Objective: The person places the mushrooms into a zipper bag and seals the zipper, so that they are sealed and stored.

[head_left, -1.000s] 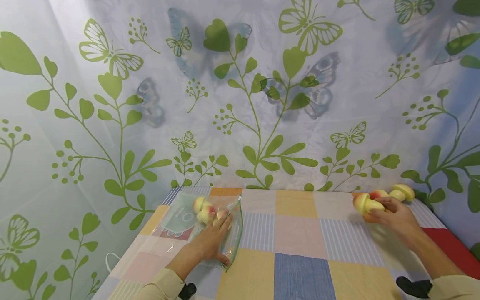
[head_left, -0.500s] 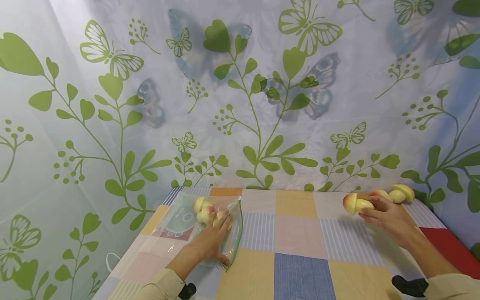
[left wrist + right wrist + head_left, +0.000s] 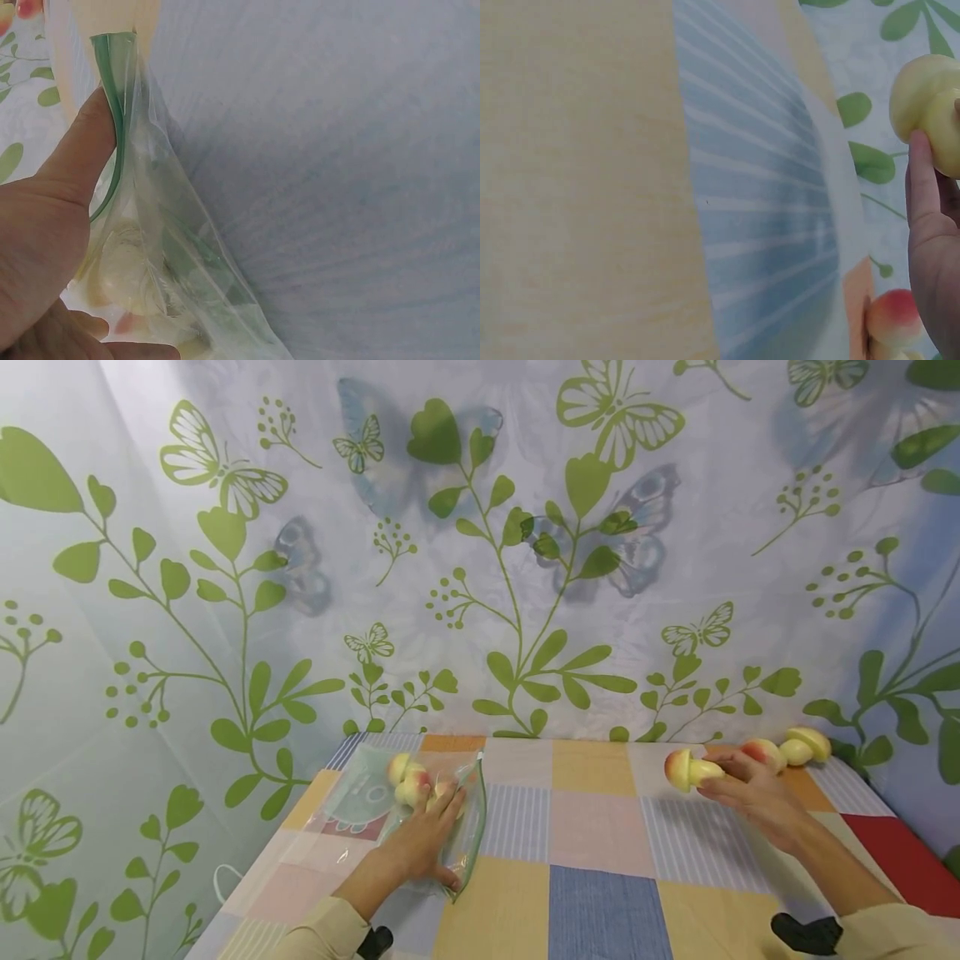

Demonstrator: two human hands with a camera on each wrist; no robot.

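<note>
My right hand (image 3: 761, 797) pinches the pale stem of a toy mushroom (image 3: 678, 770) with a red-and-yellow cap, held above the table with the cap pointing left. In the right wrist view the mushroom (image 3: 919, 94) sits between thumb and fingers. My left hand (image 3: 416, 843) rests spread on a clear zip bag (image 3: 471, 835) lying flat at the left. Several toy mushrooms (image 3: 411, 787) are in the bag, partly behind my fingers. In the left wrist view the thumb (image 3: 82, 146) touches the bag's green zip edge (image 3: 112, 97).
Two more toy mushrooms lie at the back right: one with a red cap (image 3: 767, 753), partly behind my hand, and one with a yellow cap (image 3: 808, 745). A patchwork cloth (image 3: 600, 827) covers the table. A leaf-printed curtain (image 3: 510, 568) stands behind it.
My right hand has moved left with the toy mushroom in its grip, away from the two at the back right. The left hand and the bag have stayed in place.
</note>
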